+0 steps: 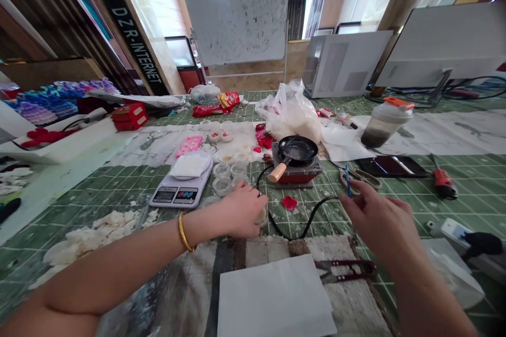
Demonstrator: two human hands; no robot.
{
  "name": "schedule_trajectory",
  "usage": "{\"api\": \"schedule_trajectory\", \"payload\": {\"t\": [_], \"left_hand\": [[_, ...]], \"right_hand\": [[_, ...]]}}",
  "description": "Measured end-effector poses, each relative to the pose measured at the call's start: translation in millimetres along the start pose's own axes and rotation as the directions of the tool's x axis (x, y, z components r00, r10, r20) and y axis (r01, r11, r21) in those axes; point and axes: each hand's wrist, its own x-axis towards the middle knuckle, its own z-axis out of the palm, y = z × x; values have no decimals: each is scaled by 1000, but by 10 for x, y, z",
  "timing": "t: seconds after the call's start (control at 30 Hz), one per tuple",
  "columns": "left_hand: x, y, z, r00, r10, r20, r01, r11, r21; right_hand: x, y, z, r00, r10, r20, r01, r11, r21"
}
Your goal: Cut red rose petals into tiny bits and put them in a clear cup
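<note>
My left hand (242, 210) is curled round a small clear cup (261, 216) on the green cutting mat, just in front of a cluster of similar small cups (226, 175). My right hand (377, 221) hovers over the mat and pinches a thin blue stick (347, 180) that points upward. Between the hands, a black cable (304, 221) loops toward a small red burner (297, 172) carrying a black pan (297, 149) with a wooden handle. A red petal-like scrap (289, 202) lies in front of the burner.
A digital scale (182, 184) holding a white pad stands to the left, white crumbs (98, 234) beside it. Thread snips (343, 269) and white paper (274, 297) lie near me. Scissors (361, 178), a phone (391, 166), a shaker bottle (385, 122), a plastic bag (291, 110) and monitors sit farther back.
</note>
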Motion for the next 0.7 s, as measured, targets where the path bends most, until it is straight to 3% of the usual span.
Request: {"api": "schedule_trajectory", "payload": {"t": [0.1, 0.2, 0.3, 0.4, 0.7], "left_hand": [[-3, 15, -45, 1000, -5, 0, 5, 998, -64], [74, 79, -69, 997, 50, -50, -56, 991, -125], [253, 170, -32, 986, 101, -133, -104, 994, -19], [454, 251, 45, 979, 146, -145, -128, 984, 127], [668, 372, 237, 982, 142, -122, -121, 978, 171]], "right_hand": [[11, 31, -20, 999, 47, -14, -48, 995, -92], [44, 87, -48, 988, 128, 88, -111, 977, -183], [96, 152, -81, 950, 236, 204, -182, 951, -250], [141, 212, -101, 930, 294, 222, -227, 932, -281], [147, 264, -79, 911, 313, 270, -230, 927, -297]]}}
